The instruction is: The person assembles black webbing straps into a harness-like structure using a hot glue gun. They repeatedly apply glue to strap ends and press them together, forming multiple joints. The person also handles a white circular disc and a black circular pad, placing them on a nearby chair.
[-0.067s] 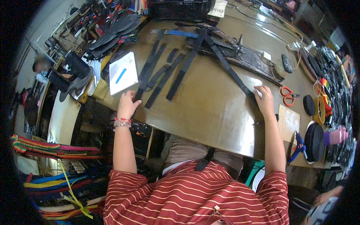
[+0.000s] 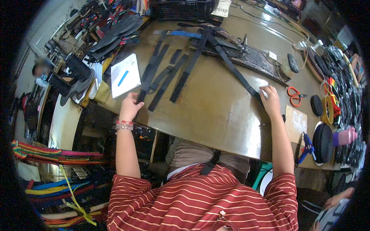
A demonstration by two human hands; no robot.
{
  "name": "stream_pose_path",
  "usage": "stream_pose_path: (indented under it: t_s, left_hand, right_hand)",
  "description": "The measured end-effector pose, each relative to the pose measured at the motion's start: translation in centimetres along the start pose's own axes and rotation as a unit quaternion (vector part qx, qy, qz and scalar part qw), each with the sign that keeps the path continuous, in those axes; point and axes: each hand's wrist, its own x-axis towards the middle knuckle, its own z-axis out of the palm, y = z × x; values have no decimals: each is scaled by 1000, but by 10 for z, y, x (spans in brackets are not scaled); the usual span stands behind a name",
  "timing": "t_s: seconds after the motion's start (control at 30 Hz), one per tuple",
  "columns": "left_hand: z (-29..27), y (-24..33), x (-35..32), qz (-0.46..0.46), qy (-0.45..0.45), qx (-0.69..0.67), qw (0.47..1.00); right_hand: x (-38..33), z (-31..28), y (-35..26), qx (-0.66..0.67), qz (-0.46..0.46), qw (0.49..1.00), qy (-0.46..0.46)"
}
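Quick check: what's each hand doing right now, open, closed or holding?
Left hand: bent at a black strap's near end; grip can't be told.
Right hand: fingers curled at the slanting strap's near end; grip can't be told.

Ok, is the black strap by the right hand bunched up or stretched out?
Stretched out: the black strap runs nearly straight over the table to the right hand.
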Motion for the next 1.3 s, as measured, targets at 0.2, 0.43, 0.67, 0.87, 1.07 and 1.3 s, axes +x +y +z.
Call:
stream_pose_path:
  t_s: [0.2, 0.43, 0.67, 0.87, 1.07, 1.3]
  left_hand:
    - [-14, 56, 20, -3, -218, -626, 749]
    - [81, 197, -117, 41, -396, -556, 729]
    - [110, 209, -76, -26, -413, -643, 644]
    - [126, 221, -23, 31, -392, -561, 728]
    - [128, 243, -21, 98, -359, -539, 756]
    - [130, 275, -80, 281, -476, -495, 670]
  right_hand:
    - [-22, -32, -46, 36, 41, 998, -7]
    - [-109, -50, -158, 420, 175, 880, -136]
    - [-171, -92, -148, 318, 269, 858, -301]
    - [-216, -91, -132, 403, 429, 788, -179]
    - [-216, -104, -133, 196, 354, 851, -333]
    - [-110, -70, -145, 221, 218, 950, -41]
